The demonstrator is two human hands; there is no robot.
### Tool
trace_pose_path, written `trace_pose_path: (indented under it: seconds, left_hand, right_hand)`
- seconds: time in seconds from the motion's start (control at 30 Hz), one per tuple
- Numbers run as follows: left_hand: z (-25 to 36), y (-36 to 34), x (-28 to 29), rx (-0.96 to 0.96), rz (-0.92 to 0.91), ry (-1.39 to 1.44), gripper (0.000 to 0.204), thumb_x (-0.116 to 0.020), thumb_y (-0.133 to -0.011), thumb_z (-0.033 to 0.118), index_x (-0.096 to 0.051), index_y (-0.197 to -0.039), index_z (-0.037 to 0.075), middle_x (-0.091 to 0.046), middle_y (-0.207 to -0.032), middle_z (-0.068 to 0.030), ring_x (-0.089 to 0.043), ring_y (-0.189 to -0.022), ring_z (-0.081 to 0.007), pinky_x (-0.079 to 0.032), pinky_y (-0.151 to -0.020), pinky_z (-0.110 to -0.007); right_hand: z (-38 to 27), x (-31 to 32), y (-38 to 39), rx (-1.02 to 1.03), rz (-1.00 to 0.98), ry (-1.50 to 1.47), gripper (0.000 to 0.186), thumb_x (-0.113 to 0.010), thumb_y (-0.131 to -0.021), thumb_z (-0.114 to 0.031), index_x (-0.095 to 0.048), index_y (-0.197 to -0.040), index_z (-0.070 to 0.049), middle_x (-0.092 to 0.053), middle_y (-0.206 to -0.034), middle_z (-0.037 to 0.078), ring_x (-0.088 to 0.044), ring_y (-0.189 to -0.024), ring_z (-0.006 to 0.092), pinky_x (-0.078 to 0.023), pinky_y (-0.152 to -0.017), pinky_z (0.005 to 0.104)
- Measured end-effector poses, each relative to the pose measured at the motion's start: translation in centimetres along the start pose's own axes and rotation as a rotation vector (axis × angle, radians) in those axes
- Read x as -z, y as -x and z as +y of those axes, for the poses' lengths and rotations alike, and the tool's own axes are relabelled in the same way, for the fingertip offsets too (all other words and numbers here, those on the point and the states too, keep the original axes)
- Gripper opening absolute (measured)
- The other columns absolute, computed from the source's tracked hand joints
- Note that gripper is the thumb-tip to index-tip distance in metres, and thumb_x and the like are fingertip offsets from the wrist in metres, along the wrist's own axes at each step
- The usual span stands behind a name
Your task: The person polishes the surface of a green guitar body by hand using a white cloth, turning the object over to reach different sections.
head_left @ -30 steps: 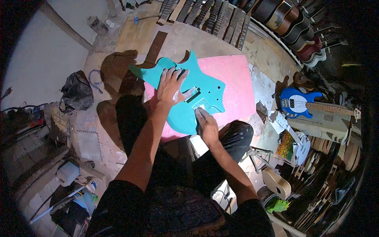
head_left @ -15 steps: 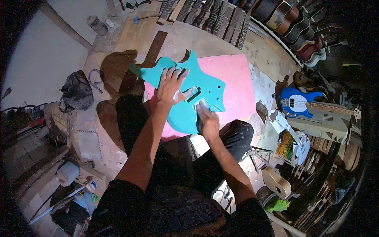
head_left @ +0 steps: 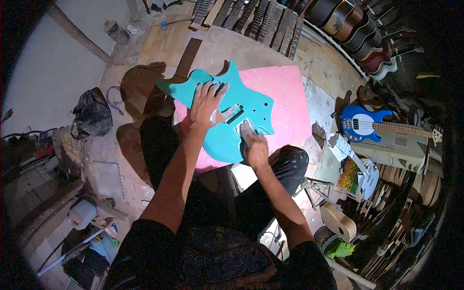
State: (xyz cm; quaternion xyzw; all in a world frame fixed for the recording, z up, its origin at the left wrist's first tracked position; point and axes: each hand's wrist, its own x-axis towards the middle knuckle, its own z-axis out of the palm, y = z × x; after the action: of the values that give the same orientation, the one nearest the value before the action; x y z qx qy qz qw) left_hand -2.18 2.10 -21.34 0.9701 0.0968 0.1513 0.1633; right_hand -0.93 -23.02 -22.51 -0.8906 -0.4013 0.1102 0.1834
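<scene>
A teal, unpainted-hardware guitar body [head_left: 217, 147] with cut-outs and small holes lies on a pink board [head_left: 290, 96] over my legs. My left hand [head_left: 209, 102] rests spread on its upper part, thumb beside the dark central slot [head_left: 235, 114], with whitish residue on the fingers. My right hand [head_left: 253, 142] presses at the recessed cavity below that slot, fingers together and dusted white; whatever is under the fingertips is hidden.
A row of fretted necks [head_left: 246, 21] lies at the back. Guitar bodies [head_left: 348, 26] line the upper right. A blue bass [head_left: 360, 123] and a pale guitar body [head_left: 338, 222] are at right. A black bag [head_left: 92, 111] and a jug [head_left: 82, 212] sit at left.
My right hand has slid a little forward, up the cavity. My left hand stays in place on the body; the whole view has shifted slightly.
</scene>
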Motion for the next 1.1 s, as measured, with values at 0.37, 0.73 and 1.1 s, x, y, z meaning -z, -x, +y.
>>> trace_pose_path:
  seconds: [0.37, 0.73, 1.1]
  left_hand:
    - [0.1, 0.3, 0.5, -0.004, -0.038, -0.008, 0.078, -0.074, -0.079, 0.053, -0.053, -0.143, 0.014, -0.058, -0.134, -0.0140, -0.046, -0.132, -0.0346, -0.028, -0.116, -0.056]
    - [0.4, 0.3, 0.7, -0.020, -0.034, -0.049, 0.078, -0.073, -0.080, 0.053, -0.051, -0.145, 0.015, -0.058, -0.137, -0.0140, -0.046, -0.133, -0.0359, -0.027, -0.116, -0.056]
    - [2.3, 3.8, -1.3, -0.153, -0.127, -0.258, 0.068, -0.062, -0.089, 0.056, -0.052, -0.145, 0.018, -0.042, -0.154, -0.0128, -0.034, -0.143, -0.0375, -0.024, -0.116, -0.062]
  right_hand:
    - [-1.2, 0.5, 1.2, 0.051, 0.088, -0.039, 0.058, -0.056, -0.081, 0.002, -0.061, -0.137, -0.014, -0.059, -0.141, 0.010, -0.064, -0.094, 0.0355, -0.052, -0.085, 0.0417]
    - [-0.3, 0.2, 1.4, 0.032, 0.046, 0.010, 0.058, -0.053, -0.082, 0.003, -0.063, -0.136, -0.016, -0.056, -0.145, 0.008, -0.065, -0.111, 0.0346, -0.050, -0.095, 0.0418]
    - [0.2, 2.7, 4.7, -0.147, 0.095, -0.645, 0.051, -0.053, -0.084, 0.003, -0.064, -0.132, -0.010, -0.063, -0.134, 0.018, -0.064, -0.119, 0.0338, -0.048, -0.105, 0.0374]
